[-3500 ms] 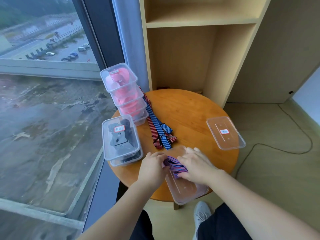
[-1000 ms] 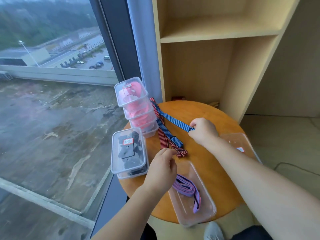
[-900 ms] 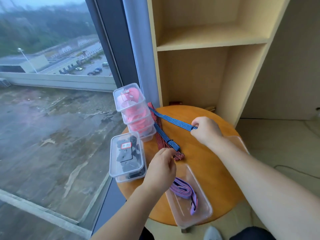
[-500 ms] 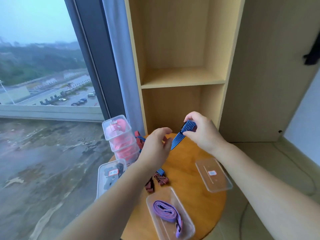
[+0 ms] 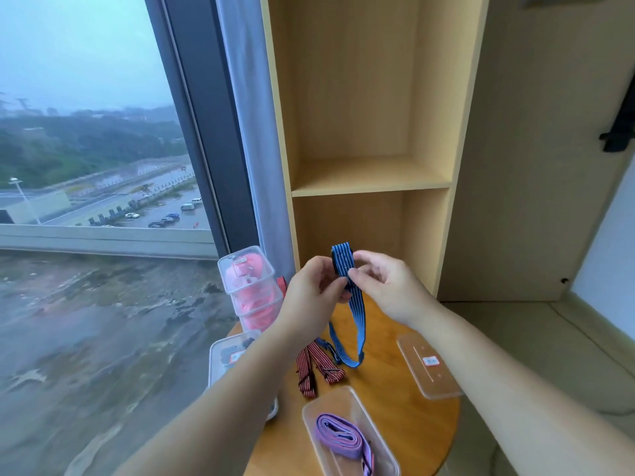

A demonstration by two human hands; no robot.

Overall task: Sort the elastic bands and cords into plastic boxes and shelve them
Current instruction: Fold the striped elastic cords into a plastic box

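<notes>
Pinching the blue band point(image 5: 357, 314) between them, left hand point(image 5: 311, 290) and right hand point(image 5: 385, 286) grip its folded top. Loop dangles below the fingers point(image 5: 369, 258).

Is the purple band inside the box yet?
Yes, in. The folded purple band lies inside the lidless clear box on the round table.

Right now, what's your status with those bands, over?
Left hand and right hand pinch blue striped band over table. Purple band in open box. Red striped bands on table. Nothing blocking box.
</notes>
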